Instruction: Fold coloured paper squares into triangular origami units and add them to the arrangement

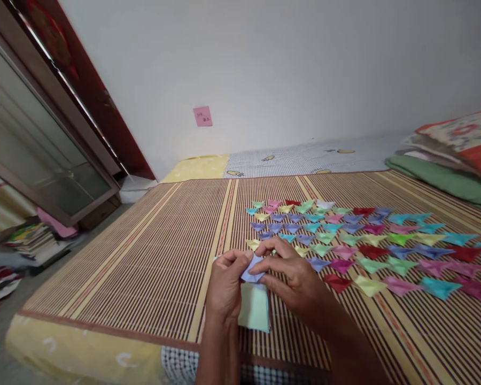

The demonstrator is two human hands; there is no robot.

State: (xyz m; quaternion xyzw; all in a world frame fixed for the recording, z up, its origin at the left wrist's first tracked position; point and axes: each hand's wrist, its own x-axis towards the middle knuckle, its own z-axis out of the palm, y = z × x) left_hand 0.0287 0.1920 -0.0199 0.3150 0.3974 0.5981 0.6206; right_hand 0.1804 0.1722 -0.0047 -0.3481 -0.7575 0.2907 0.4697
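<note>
A small folded sheet of lavender paper [251, 271] is held between both hands above the mat. My left hand [227, 280] pinches its left edge with thumb and fingers. On the other side, my right hand [291, 275] grips the paper's right part with thumb and fingertips. Just below them lies a stack of pale green paper [254, 310], partly hidden by my left hand. Rows of folded paper shapes in many colours spread to the right, among them a dark red one [337, 283] and a pale yellow one [369, 286] near my right forearm.
A striped bamboo mat [144, 240] covers the bed. Folded cloths and a green cushion [441, 179] are piled at the far right. A pink note [202, 116] sticks to the white wall. On the left, a stack of books [34, 238] stands by a glass-panelled door [44, 117].
</note>
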